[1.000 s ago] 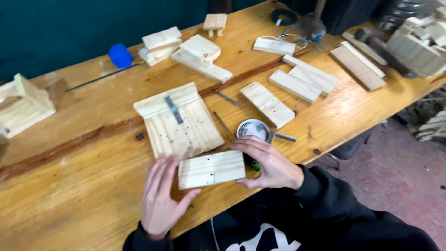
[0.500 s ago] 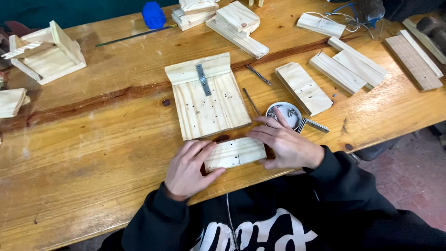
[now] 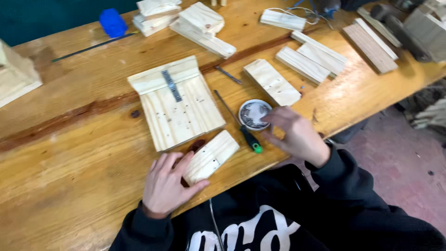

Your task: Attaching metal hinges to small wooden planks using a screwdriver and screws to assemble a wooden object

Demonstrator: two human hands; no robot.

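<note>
Two bare hands sat at the near edge of the long varnished wooden workbench (image 3: 69, 195), both coming out of black sleeves.

I logged the left hand (image 3: 169, 183) lying flat, fingers spread, its fingertips and thumb pressed on the near end of a small pale pine block (image 3: 211, 155). That was an open grip, nothing clasped. The block lay tilted on the bench, just in front of the person's chest and just below the hinged panel.

I logged the right hand (image 3: 295, 135) raised a little, fingers loosely curled and reaching to the rim of a small round metal tin (image 3: 253, 114). The fingertips were blurred; I could not tell whether they pinched anything from the tin.

Between block and tin lay a screwdriver with a black and green handle (image 3: 248, 139), its thin shaft pointing away from me.

Beyond the block sat a flat pine panel of joined slats with a grey metal hinge strap (image 3: 176, 104) across its far crosspiece. Right of the tin lay a short pine plank (image 3: 272, 81), with a dark loose screw or bit (image 3: 227, 74) near it.

Farther right, two longer pine slats (image 3: 311, 58) lay side by side. At the far edge I noted a stack of pine offcuts (image 3: 195, 21) and a blue plastic object (image 3: 113, 22).
</note>
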